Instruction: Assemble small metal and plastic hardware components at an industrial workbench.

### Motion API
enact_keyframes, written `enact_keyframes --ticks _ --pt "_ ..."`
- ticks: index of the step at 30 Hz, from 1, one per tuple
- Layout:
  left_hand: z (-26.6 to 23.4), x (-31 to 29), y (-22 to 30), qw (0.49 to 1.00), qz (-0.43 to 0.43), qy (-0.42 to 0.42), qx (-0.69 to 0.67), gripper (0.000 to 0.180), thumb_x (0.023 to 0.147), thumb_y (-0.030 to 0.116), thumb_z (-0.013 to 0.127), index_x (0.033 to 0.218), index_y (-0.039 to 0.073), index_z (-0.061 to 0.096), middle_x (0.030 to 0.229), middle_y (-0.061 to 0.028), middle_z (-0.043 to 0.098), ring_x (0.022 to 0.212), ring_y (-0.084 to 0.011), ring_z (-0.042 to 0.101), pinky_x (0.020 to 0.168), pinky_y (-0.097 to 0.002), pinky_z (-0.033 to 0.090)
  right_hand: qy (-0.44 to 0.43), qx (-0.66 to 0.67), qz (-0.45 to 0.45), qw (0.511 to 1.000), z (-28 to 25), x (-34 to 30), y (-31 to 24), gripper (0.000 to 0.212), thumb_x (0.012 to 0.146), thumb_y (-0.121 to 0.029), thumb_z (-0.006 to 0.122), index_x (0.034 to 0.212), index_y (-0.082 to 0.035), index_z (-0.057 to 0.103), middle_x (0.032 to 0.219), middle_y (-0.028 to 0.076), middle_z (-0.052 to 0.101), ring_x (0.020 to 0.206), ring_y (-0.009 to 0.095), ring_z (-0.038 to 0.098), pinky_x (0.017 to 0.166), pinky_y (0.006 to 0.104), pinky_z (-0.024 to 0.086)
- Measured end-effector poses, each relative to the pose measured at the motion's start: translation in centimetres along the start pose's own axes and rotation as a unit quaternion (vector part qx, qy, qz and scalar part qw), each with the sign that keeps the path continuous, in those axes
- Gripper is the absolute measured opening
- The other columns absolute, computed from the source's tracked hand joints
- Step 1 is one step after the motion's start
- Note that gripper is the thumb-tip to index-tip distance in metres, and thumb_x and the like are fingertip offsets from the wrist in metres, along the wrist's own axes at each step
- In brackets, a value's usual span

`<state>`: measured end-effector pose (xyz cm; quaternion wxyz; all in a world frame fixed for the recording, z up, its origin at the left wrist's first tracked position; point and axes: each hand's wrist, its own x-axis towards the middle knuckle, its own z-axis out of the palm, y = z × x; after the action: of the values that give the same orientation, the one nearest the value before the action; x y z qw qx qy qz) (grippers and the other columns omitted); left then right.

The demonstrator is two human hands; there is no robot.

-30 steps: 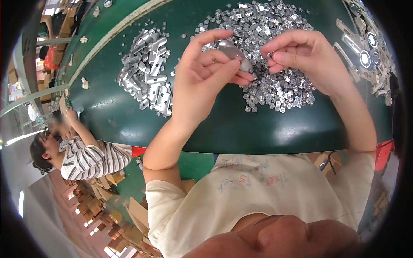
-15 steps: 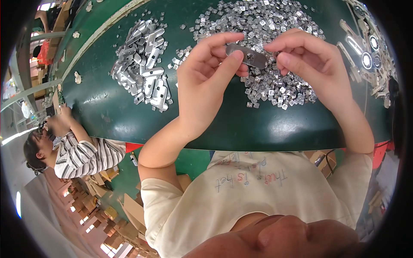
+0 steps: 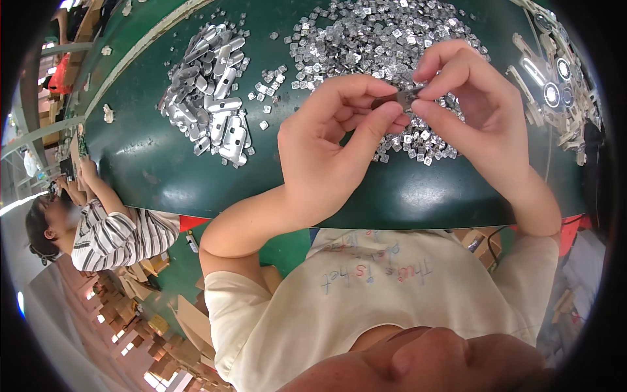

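My left hand (image 3: 330, 147) pinches an oblong metal plate (image 3: 400, 99) between thumb and fingers, its face now seen nearly edge-on. My right hand (image 3: 486, 101) is closed at the plate's far right end, thumb and forefinger pressed round a small metal piece (image 3: 413, 93); its exact shape is mostly hidden by the fingertips. Below and behind both hands spreads a large heap of small square silver metal pieces (image 3: 366, 49). To the left lies a pile of similar oblong silver plates (image 3: 212, 91), some with a square hole.
The green tabletop (image 3: 261, 176) carries it all. A few loose square pieces (image 3: 268, 85) lie between the piles. White parts with round rings (image 3: 555, 91) are heaped at the right. A co-worker in a striped shirt (image 3: 124, 238) sits at the left. Cardboard boxes (image 3: 183, 349) stand behind.
The plate has tilted from face-up to nearly edge-on. My left hand has shifted slightly right and down, and my right fingertips have come against the plate's end.
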<state>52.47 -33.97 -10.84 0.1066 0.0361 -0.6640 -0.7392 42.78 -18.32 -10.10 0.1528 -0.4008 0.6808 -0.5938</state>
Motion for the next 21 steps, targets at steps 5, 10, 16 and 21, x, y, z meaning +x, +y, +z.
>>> enact_keyframes --ticks 5,10,16,21 --pt "0.0 0.1 -0.8 0.999 0.021 -0.037 0.023 0.024 0.085 -0.007 0.051 0.109 -0.007 0.049 0.091 -0.0142 0.061 0.08 -0.0196 0.063 0.073 -0.0286 0.053 0.005 0.188 0.101 0.977 0.2 -0.2 0.0 0.025 0.079 0.006 0.058 0.102 0.001 0.049 0.098 0.005 0.05 0.087 0.008 0.05 0.072 0.0199 0.043" --pt "0.4 0.5 -1.8 1.0 0.01 -0.006 0.017 0.029 0.079 -0.01 0.058 0.107 -0.004 0.055 0.095 -0.0098 0.06 0.082 -0.014 0.063 0.071 -0.0221 0.052 -0.011 0.169 0.114 0.979 -0.6 -0.1 0.4 0.02 0.08 0.004 0.059 0.099 0.002 0.054 0.096 0.006 0.054 0.087 0.01 0.055 0.073 0.0242 0.049" --pt "-1.2 1.6 -1.5 0.998 -0.061 0.007 -0.023 0.026 0.082 -0.007 0.056 0.108 -0.008 0.052 0.09 -0.015 0.062 0.077 -0.0183 0.064 0.072 -0.0262 0.053 -0.001 -0.268 0.047 0.962 -6.2 0.1 -1.1 0.042 0.072 -0.026 0.072 0.101 0.0 0.057 0.092 0.013 0.058 0.082 0.021 0.059 0.069 0.0303 0.05" --pt "-1.2 1.7 -0.3 0.995 -0.075 -0.015 -0.069 0.026 0.083 -0.004 0.056 0.108 -0.007 0.051 0.09 -0.0151 0.062 0.078 -0.0182 0.063 0.071 -0.0266 0.053 0.043 -0.63 0.2 0.749 -13.5 -8.7 0.6 0.041 0.065 -0.023 0.075 0.099 -0.003 0.06 0.105 0.012 0.051 0.102 0.029 0.047 0.086 0.0371 0.039"
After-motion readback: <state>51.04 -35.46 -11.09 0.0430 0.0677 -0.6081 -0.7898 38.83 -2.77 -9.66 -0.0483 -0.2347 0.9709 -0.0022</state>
